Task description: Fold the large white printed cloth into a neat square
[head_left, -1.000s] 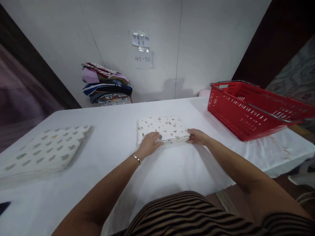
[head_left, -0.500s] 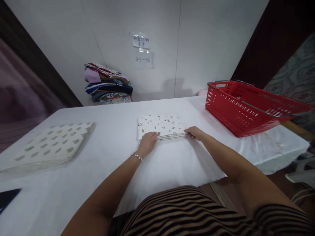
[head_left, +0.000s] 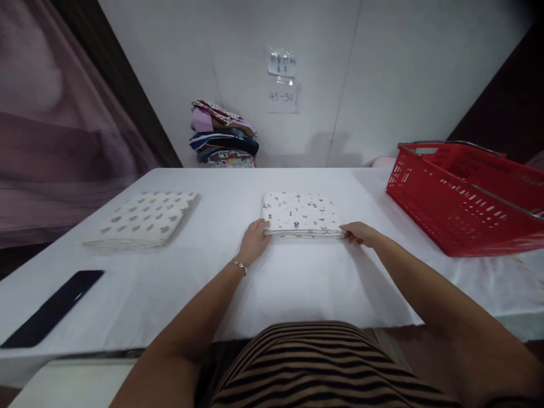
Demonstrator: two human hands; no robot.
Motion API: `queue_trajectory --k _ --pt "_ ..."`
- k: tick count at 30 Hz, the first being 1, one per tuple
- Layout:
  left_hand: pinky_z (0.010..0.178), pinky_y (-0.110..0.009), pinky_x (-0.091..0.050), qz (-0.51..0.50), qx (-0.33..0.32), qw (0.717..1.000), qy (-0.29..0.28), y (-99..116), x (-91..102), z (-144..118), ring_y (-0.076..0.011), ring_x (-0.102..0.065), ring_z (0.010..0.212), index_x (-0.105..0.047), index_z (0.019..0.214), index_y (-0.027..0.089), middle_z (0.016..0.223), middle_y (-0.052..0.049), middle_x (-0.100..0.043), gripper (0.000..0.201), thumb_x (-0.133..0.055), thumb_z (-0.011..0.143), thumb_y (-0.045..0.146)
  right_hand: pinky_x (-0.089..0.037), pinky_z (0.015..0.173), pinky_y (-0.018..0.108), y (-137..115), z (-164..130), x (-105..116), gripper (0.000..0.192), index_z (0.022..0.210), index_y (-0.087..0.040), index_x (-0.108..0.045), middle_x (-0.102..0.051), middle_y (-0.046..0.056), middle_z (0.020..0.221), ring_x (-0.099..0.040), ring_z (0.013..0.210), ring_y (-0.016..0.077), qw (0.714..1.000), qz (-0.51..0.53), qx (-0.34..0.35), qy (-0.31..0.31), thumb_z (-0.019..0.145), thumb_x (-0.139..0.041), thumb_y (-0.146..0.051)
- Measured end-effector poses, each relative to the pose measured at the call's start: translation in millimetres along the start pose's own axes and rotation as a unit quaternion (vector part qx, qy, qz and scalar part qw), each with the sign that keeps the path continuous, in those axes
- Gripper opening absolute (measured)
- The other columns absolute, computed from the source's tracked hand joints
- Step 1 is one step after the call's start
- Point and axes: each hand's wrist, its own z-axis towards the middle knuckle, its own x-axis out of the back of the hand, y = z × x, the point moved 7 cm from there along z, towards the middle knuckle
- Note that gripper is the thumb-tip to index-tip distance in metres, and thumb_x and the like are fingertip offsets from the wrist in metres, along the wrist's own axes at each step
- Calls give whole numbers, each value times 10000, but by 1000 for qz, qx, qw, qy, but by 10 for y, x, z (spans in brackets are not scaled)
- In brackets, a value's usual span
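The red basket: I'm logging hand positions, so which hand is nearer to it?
Right. The right hand rests at the folded cloth's near right corner, on the red basket's side; the left hand is at the cloth's left corner, farther away.

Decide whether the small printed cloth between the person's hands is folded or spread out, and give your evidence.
Folded. The printed cloth lies as a compact square on the table, with stacked layer edges along its near side, between the left hand and right hand.

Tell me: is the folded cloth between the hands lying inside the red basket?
No, the folded cloth lies on the white table, with the red basket apart to its right.
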Motion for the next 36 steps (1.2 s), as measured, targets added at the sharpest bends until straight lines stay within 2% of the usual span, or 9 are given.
queue_trajectory --k 4,10,14,16,18,20,25,30,36 --pt "1020 -337 -427 -45 41 998 -24 -60 -83 -1 -204 -561 1097 -575 1223 231 1402 -26 -454 397 -497 834 218 -363 402 182 -34 -8 8 189 688 -154 -554 -599 11 549 -562 474 98 1000 7 28 7 838 -594 -262" --pt "926 -323 -486 -99 24 994 -33 43 -136 -21 -131 -609 788 -603 1167 218 1379 -42 -463 348 -506 833 217 -445 478 192 54 -12 96 149 716 -168 -525 -552 -15 529 -519 454 86 998 14 52 30 855 -538 -218" --pt "945 -313 -465 -135 27 990 -16 64 -136 -64 -153 -602 915 -570 1198 218 1353 -49 -481 393 -541 807 204 -478 532 247 100 -27 172 104 783 -165 -543 -556 2 570 -533 507 121 996 -34 61 50 834 -565 -253" --pt "916 -309 -472 -157 58 986 8 27 -118 -94 -157 -597 924 -523 1238 203 1301 -66 -517 454 -566 786 201 -484 600 276 -13 -90 240 142 878 -162 -580 -615 45 705 -572 614 154 978 -128 115 113 796 -613 -272" --pt "855 -309 -486 -167 118 978 31 -38 -110 -144 -150 -603 847 -513 1215 190 1211 -71 -570 456 -592 767 209 -481 721 303 -238 -228 216 199 968 -172 -601 -642 86 908 -598 788 190 930 -231 216 186 794 -609 -270" --pt "781 -296 -489 -184 187 964 51 -100 -115 -212 -139 -602 763 -539 1120 184 1101 -61 -617 377 -615 754 229 -456 822 313 -473 -397 -3 182 987 -190 -617 -628 92 1038 -581 940 211 882 -272 330 196 838 -548 -269" --pt "522 -221 -408 -352 317 881 -10 -105 -325 -353 -93 -569 529 -575 825 162 782 -26 -652 136 -613 779 285 -407 894 299 -955 -749 -1023 191 942 -211 -653 -648 68 1012 -551 1003 203 814 -256 520 40 904 -482 -288" --pt "399 -191 -302 -419 356 835 -36 -13 -401 -360 -66 -552 461 -584 790 134 841 -60 -681 168 -557 834 294 -381 888 298 -1315 -823 -1822 169 956 -196 -674 -642 68 1022 -529 995 201 777 -318 543 -26 881 -528 -232" --pt "379 -187 -280 -456 378 805 -24 -16 -449 -331 -50 -532 433 -561 775 127 835 -72 -682 162 -517 868 252 -377 815 271 -1427 -707 -2109 173 889 -174 -696 -612 78 943 -524 962 202 749 -416 513 -48 871 -533 -227"
